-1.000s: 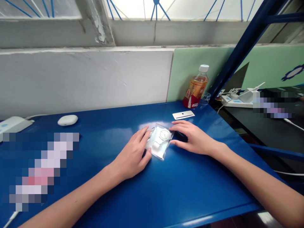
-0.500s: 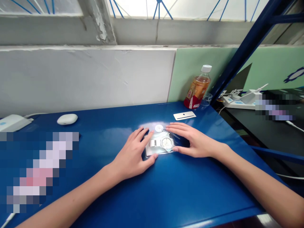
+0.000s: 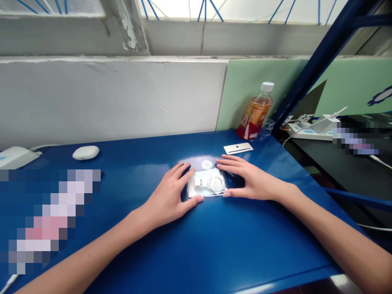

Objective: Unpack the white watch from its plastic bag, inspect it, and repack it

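Watch (image 3: 215, 184) looks bagged from here, packet (image 3: 192, 190) flat; left hand (image 3: 168, 200), right hand (image 3: 252, 179) flank it, thumbs spread from fingers, not yet off.

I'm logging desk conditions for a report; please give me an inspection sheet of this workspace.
Surface: blue tabletop, glossy, with a light reflection.
Things handled: white watch in a clear pouch on the tabletop.
Clutter: bottle, pale card, small white case, pixelated item.
Left hand: fingers at the pouch's left side.
Right hand: fingers at its right side.
Cables: white cable lower left, another at right; neither near the pouch.
Surroundings: grey wall, green panel, blue post.
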Action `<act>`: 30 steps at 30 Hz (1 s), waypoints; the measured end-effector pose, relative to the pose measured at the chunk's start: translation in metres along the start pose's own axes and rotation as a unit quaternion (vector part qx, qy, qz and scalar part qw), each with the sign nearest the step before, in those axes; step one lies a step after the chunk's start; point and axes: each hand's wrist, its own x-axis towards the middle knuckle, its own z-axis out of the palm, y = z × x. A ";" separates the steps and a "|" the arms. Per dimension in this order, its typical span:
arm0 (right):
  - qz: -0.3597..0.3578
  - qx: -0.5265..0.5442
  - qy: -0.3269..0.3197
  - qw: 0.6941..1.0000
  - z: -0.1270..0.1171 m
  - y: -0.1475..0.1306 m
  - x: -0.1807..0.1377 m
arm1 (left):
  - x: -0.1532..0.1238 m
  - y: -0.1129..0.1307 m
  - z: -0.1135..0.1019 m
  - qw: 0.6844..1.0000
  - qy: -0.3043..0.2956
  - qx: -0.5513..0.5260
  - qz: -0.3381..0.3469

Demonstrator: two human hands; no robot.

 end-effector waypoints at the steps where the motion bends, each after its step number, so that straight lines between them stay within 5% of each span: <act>1: 0.003 0.001 -0.003 1.000 0.000 0.000 0.000 | 0.001 -0.001 -0.001 1.000 0.001 0.001 0.004; 30: 0.019 -0.043 -0.015 0.999 0.002 -0.003 -0.001 | -0.001 -0.006 0.004 0.999 0.042 0.020 0.022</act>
